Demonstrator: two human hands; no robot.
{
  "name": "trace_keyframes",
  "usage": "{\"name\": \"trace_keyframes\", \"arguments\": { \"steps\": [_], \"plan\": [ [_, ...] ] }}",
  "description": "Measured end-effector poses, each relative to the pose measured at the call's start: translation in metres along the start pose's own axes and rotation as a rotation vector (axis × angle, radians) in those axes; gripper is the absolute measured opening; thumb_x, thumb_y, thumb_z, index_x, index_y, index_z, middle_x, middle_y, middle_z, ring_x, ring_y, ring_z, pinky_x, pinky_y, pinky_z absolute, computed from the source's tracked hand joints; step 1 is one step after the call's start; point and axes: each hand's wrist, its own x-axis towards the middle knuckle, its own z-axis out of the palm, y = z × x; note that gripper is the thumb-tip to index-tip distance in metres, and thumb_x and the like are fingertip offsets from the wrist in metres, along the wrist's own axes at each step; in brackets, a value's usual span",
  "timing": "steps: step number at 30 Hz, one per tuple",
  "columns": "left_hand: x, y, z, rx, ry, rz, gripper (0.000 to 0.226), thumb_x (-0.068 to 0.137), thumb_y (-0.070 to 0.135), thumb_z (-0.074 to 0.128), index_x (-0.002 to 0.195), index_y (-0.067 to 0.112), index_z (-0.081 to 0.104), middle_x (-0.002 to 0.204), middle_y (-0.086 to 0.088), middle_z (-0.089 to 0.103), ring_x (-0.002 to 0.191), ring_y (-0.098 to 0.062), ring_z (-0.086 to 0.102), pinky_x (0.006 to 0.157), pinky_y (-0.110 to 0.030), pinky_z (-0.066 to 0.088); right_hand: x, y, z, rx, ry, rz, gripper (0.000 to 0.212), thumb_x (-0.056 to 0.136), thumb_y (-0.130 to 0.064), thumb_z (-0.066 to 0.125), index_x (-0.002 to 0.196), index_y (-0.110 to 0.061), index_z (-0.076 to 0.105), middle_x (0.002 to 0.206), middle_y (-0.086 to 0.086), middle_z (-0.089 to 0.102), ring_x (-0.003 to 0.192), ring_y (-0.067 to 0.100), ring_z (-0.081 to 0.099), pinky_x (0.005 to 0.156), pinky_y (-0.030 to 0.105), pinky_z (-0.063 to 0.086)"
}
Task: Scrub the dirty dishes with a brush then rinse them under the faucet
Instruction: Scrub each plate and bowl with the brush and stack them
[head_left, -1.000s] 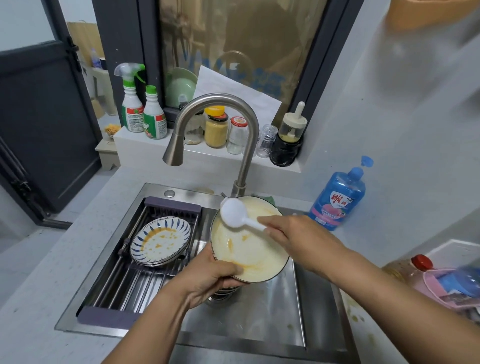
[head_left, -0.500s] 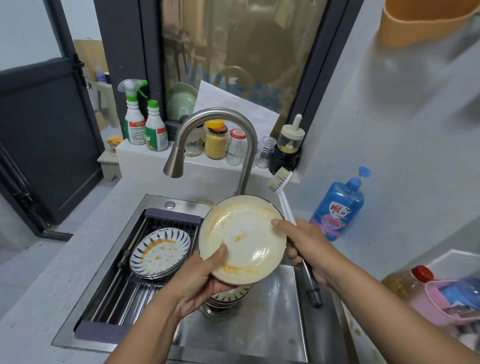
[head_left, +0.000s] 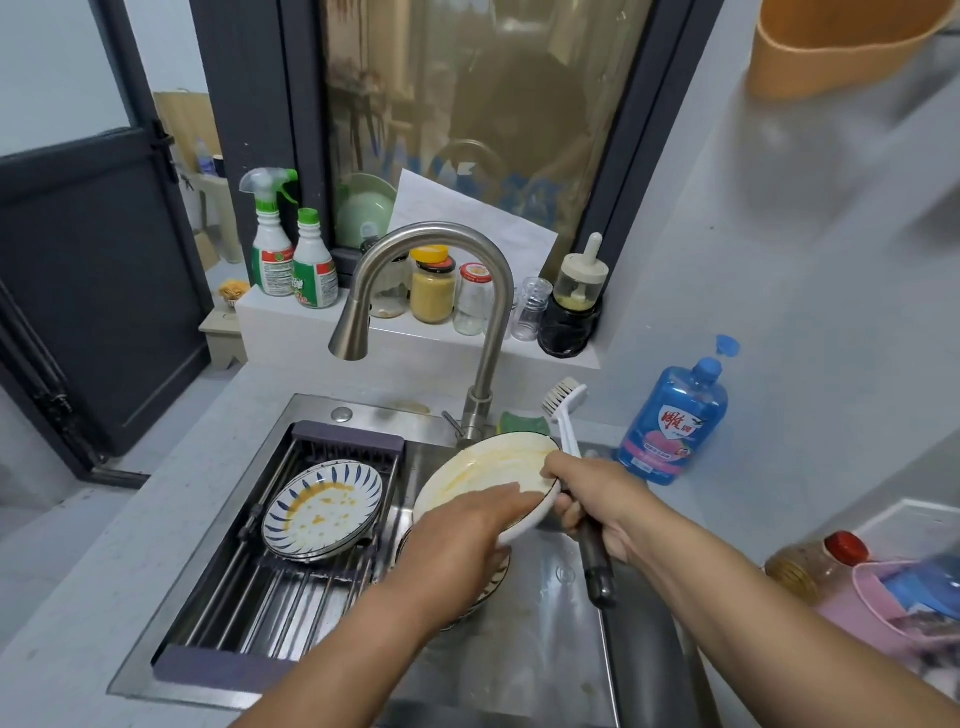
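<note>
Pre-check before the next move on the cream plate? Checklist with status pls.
1. Cream plate secured: ok. The left hand grips the near rim and the right hand touches the far rim.
2. Brush in grip: ok. The right hand holds its handle; the bristles point up, off the plate.
3. Plate face clean: not ok, yellow smears show.
4. Faucet running: not ok, no stream is visible.
5. Plate under the spout: not ok, the spout sits left of the plate in view.
6. Other dishes done: not ok. The blue-striped plate on the rack shows orange stains.
</note>
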Motion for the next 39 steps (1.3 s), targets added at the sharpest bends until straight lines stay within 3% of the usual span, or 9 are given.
{"name": "trace_keyframes", "arguments": {
  "steps": [5, 8, 10, 14, 20, 27, 31, 34, 39],
  "plan": [
    [0.01, -0.007, 0.003, -0.377, 0.196, -0.373, 0.064, 0.078, 0.005, 0.068, 0.133, 0.038, 0.06, 0.095, 0.006, 0.069, 0.072, -0.007, 0.06, 0.06, -0.019, 0.044, -0.012, -0.016, -0.005, -0.346, -0.05, -0.165, 0.038, 0.098, -0.055, 0.058, 0.106, -0.019, 0.066, 0.078, 0.006, 0.071, 0.04, 0.009, 0.043, 0.039, 0.018, 0.036],
    [0.01, -0.025, -0.003, -0.768, 0.193, -0.617, 0.056, 0.07, 0.009, 0.08, 0.119, 0.027, 0.064, 0.103, 0.001, 0.069, 0.09, -0.016, 0.066, 0.072, -0.033, 0.058, -0.031, -0.028, -0.025, -0.771, -0.061, -0.499, 0.036, 0.105, -0.058, 0.035, 0.118, -0.04, 0.063, 0.08, -0.004, 0.069, 0.052, 0.008, 0.053, 0.054, 0.024, 0.044],
    [0.008, -0.033, -0.007, -0.909, 0.204, -0.67, 0.057, 0.058, 0.013, 0.082, 0.113, 0.022, 0.068, 0.104, -0.004, 0.075, 0.1, -0.027, 0.07, 0.089, -0.046, 0.06, -0.046, -0.034, -0.035, -1.145, -0.096, -0.695, 0.036, 0.106, -0.056, 0.033, 0.136, -0.055, 0.053, 0.094, -0.016, 0.064, 0.082, 0.006, 0.06, 0.074, 0.025, 0.047],
    [0.007, -0.034, -0.006, -0.949, 0.156, -0.627, 0.052, 0.062, 0.001, 0.076, 0.11, 0.018, 0.07, 0.101, -0.004, 0.077, 0.098, -0.024, 0.07, 0.09, -0.039, 0.057, -0.066, -0.034, -0.025, -1.736, -0.124, -0.811, 0.043, 0.104, -0.063, 0.023, 0.147, -0.066, 0.022, 0.116, -0.007, 0.064, 0.11, 0.023, 0.06, 0.078, 0.036, 0.044],
    [0.002, -0.037, -0.009, -0.93, 0.152, -0.601, 0.058, 0.058, 0.012, 0.079, 0.113, 0.027, 0.067, 0.104, -0.001, 0.076, 0.099, -0.022, 0.072, 0.088, -0.042, 0.06, -0.043, -0.054, -0.052, -1.681, -0.016, -0.638, 0.04, 0.101, -0.067, 0.021, 0.141, -0.07, 0.026, 0.109, -0.007, 0.062, 0.1, 0.02, 0.061, 0.085, 0.042, 0.054],
    [0.004, -0.033, -0.011, -0.807, 0.088, -0.558, 0.046, 0.074, -0.004, 0.073, 0.105, 0.03, 0.068, 0.093, 0.003, 0.074, 0.085, -0.014, 0.067, 0.072, -0.024, 0.053, -0.055, -0.045, -0.026, -1.824, -0.088, -0.847, 0.044, 0.102, -0.067, 0.019, 0.145, -0.064, 0.022, 0.11, -0.003, 0.066, 0.104, 0.027, 0.063, 0.076, 0.039, 0.048],
    [-0.004, -0.035, -0.018, -0.821, 0.103, -0.548, 0.051, 0.073, 0.0, 0.077, 0.106, 0.037, 0.066, 0.094, 0.007, 0.072, 0.084, -0.005, 0.069, 0.069, -0.022, 0.057, -0.035, -0.059, -0.05, -1.722, -0.026, -0.66, 0.043, 0.104, -0.062, 0.025, 0.146, -0.063, 0.032, 0.1, -0.008, 0.057, 0.094, 0.018, 0.058, 0.078, 0.036, 0.05],
    [-0.001, -0.033, -0.018, -0.887, 0.128, -0.568, 0.052, 0.063, 0.012, 0.078, 0.108, 0.034, 0.067, 0.096, 0.006, 0.075, 0.088, -0.009, 0.071, 0.077, -0.029, 0.06, -0.038, -0.059, -0.05, -1.654, -0.04, -0.667, 0.042, 0.104, -0.062, 0.026, 0.145, -0.063, 0.034, 0.093, -0.013, 0.054, 0.091, 0.015, 0.055, 0.084, 0.038, 0.053],
    [0.005, -0.031, -0.004, -1.001, 0.187, -0.632, 0.055, 0.059, 0.007, 0.077, 0.112, 0.022, 0.068, 0.104, -0.004, 0.077, 0.104, -0.029, 0.071, 0.093, -0.046, 0.058, -0.069, -0.039, -0.014, -1.888, -0.087, -0.856, 0.045, 0.105, -0.061, 0.022, 0.15, -0.059, 0.021, 0.121, 0.003, 0.066, 0.11, 0.033, 0.063, 0.074, 0.036, 0.039]
  ]
}}
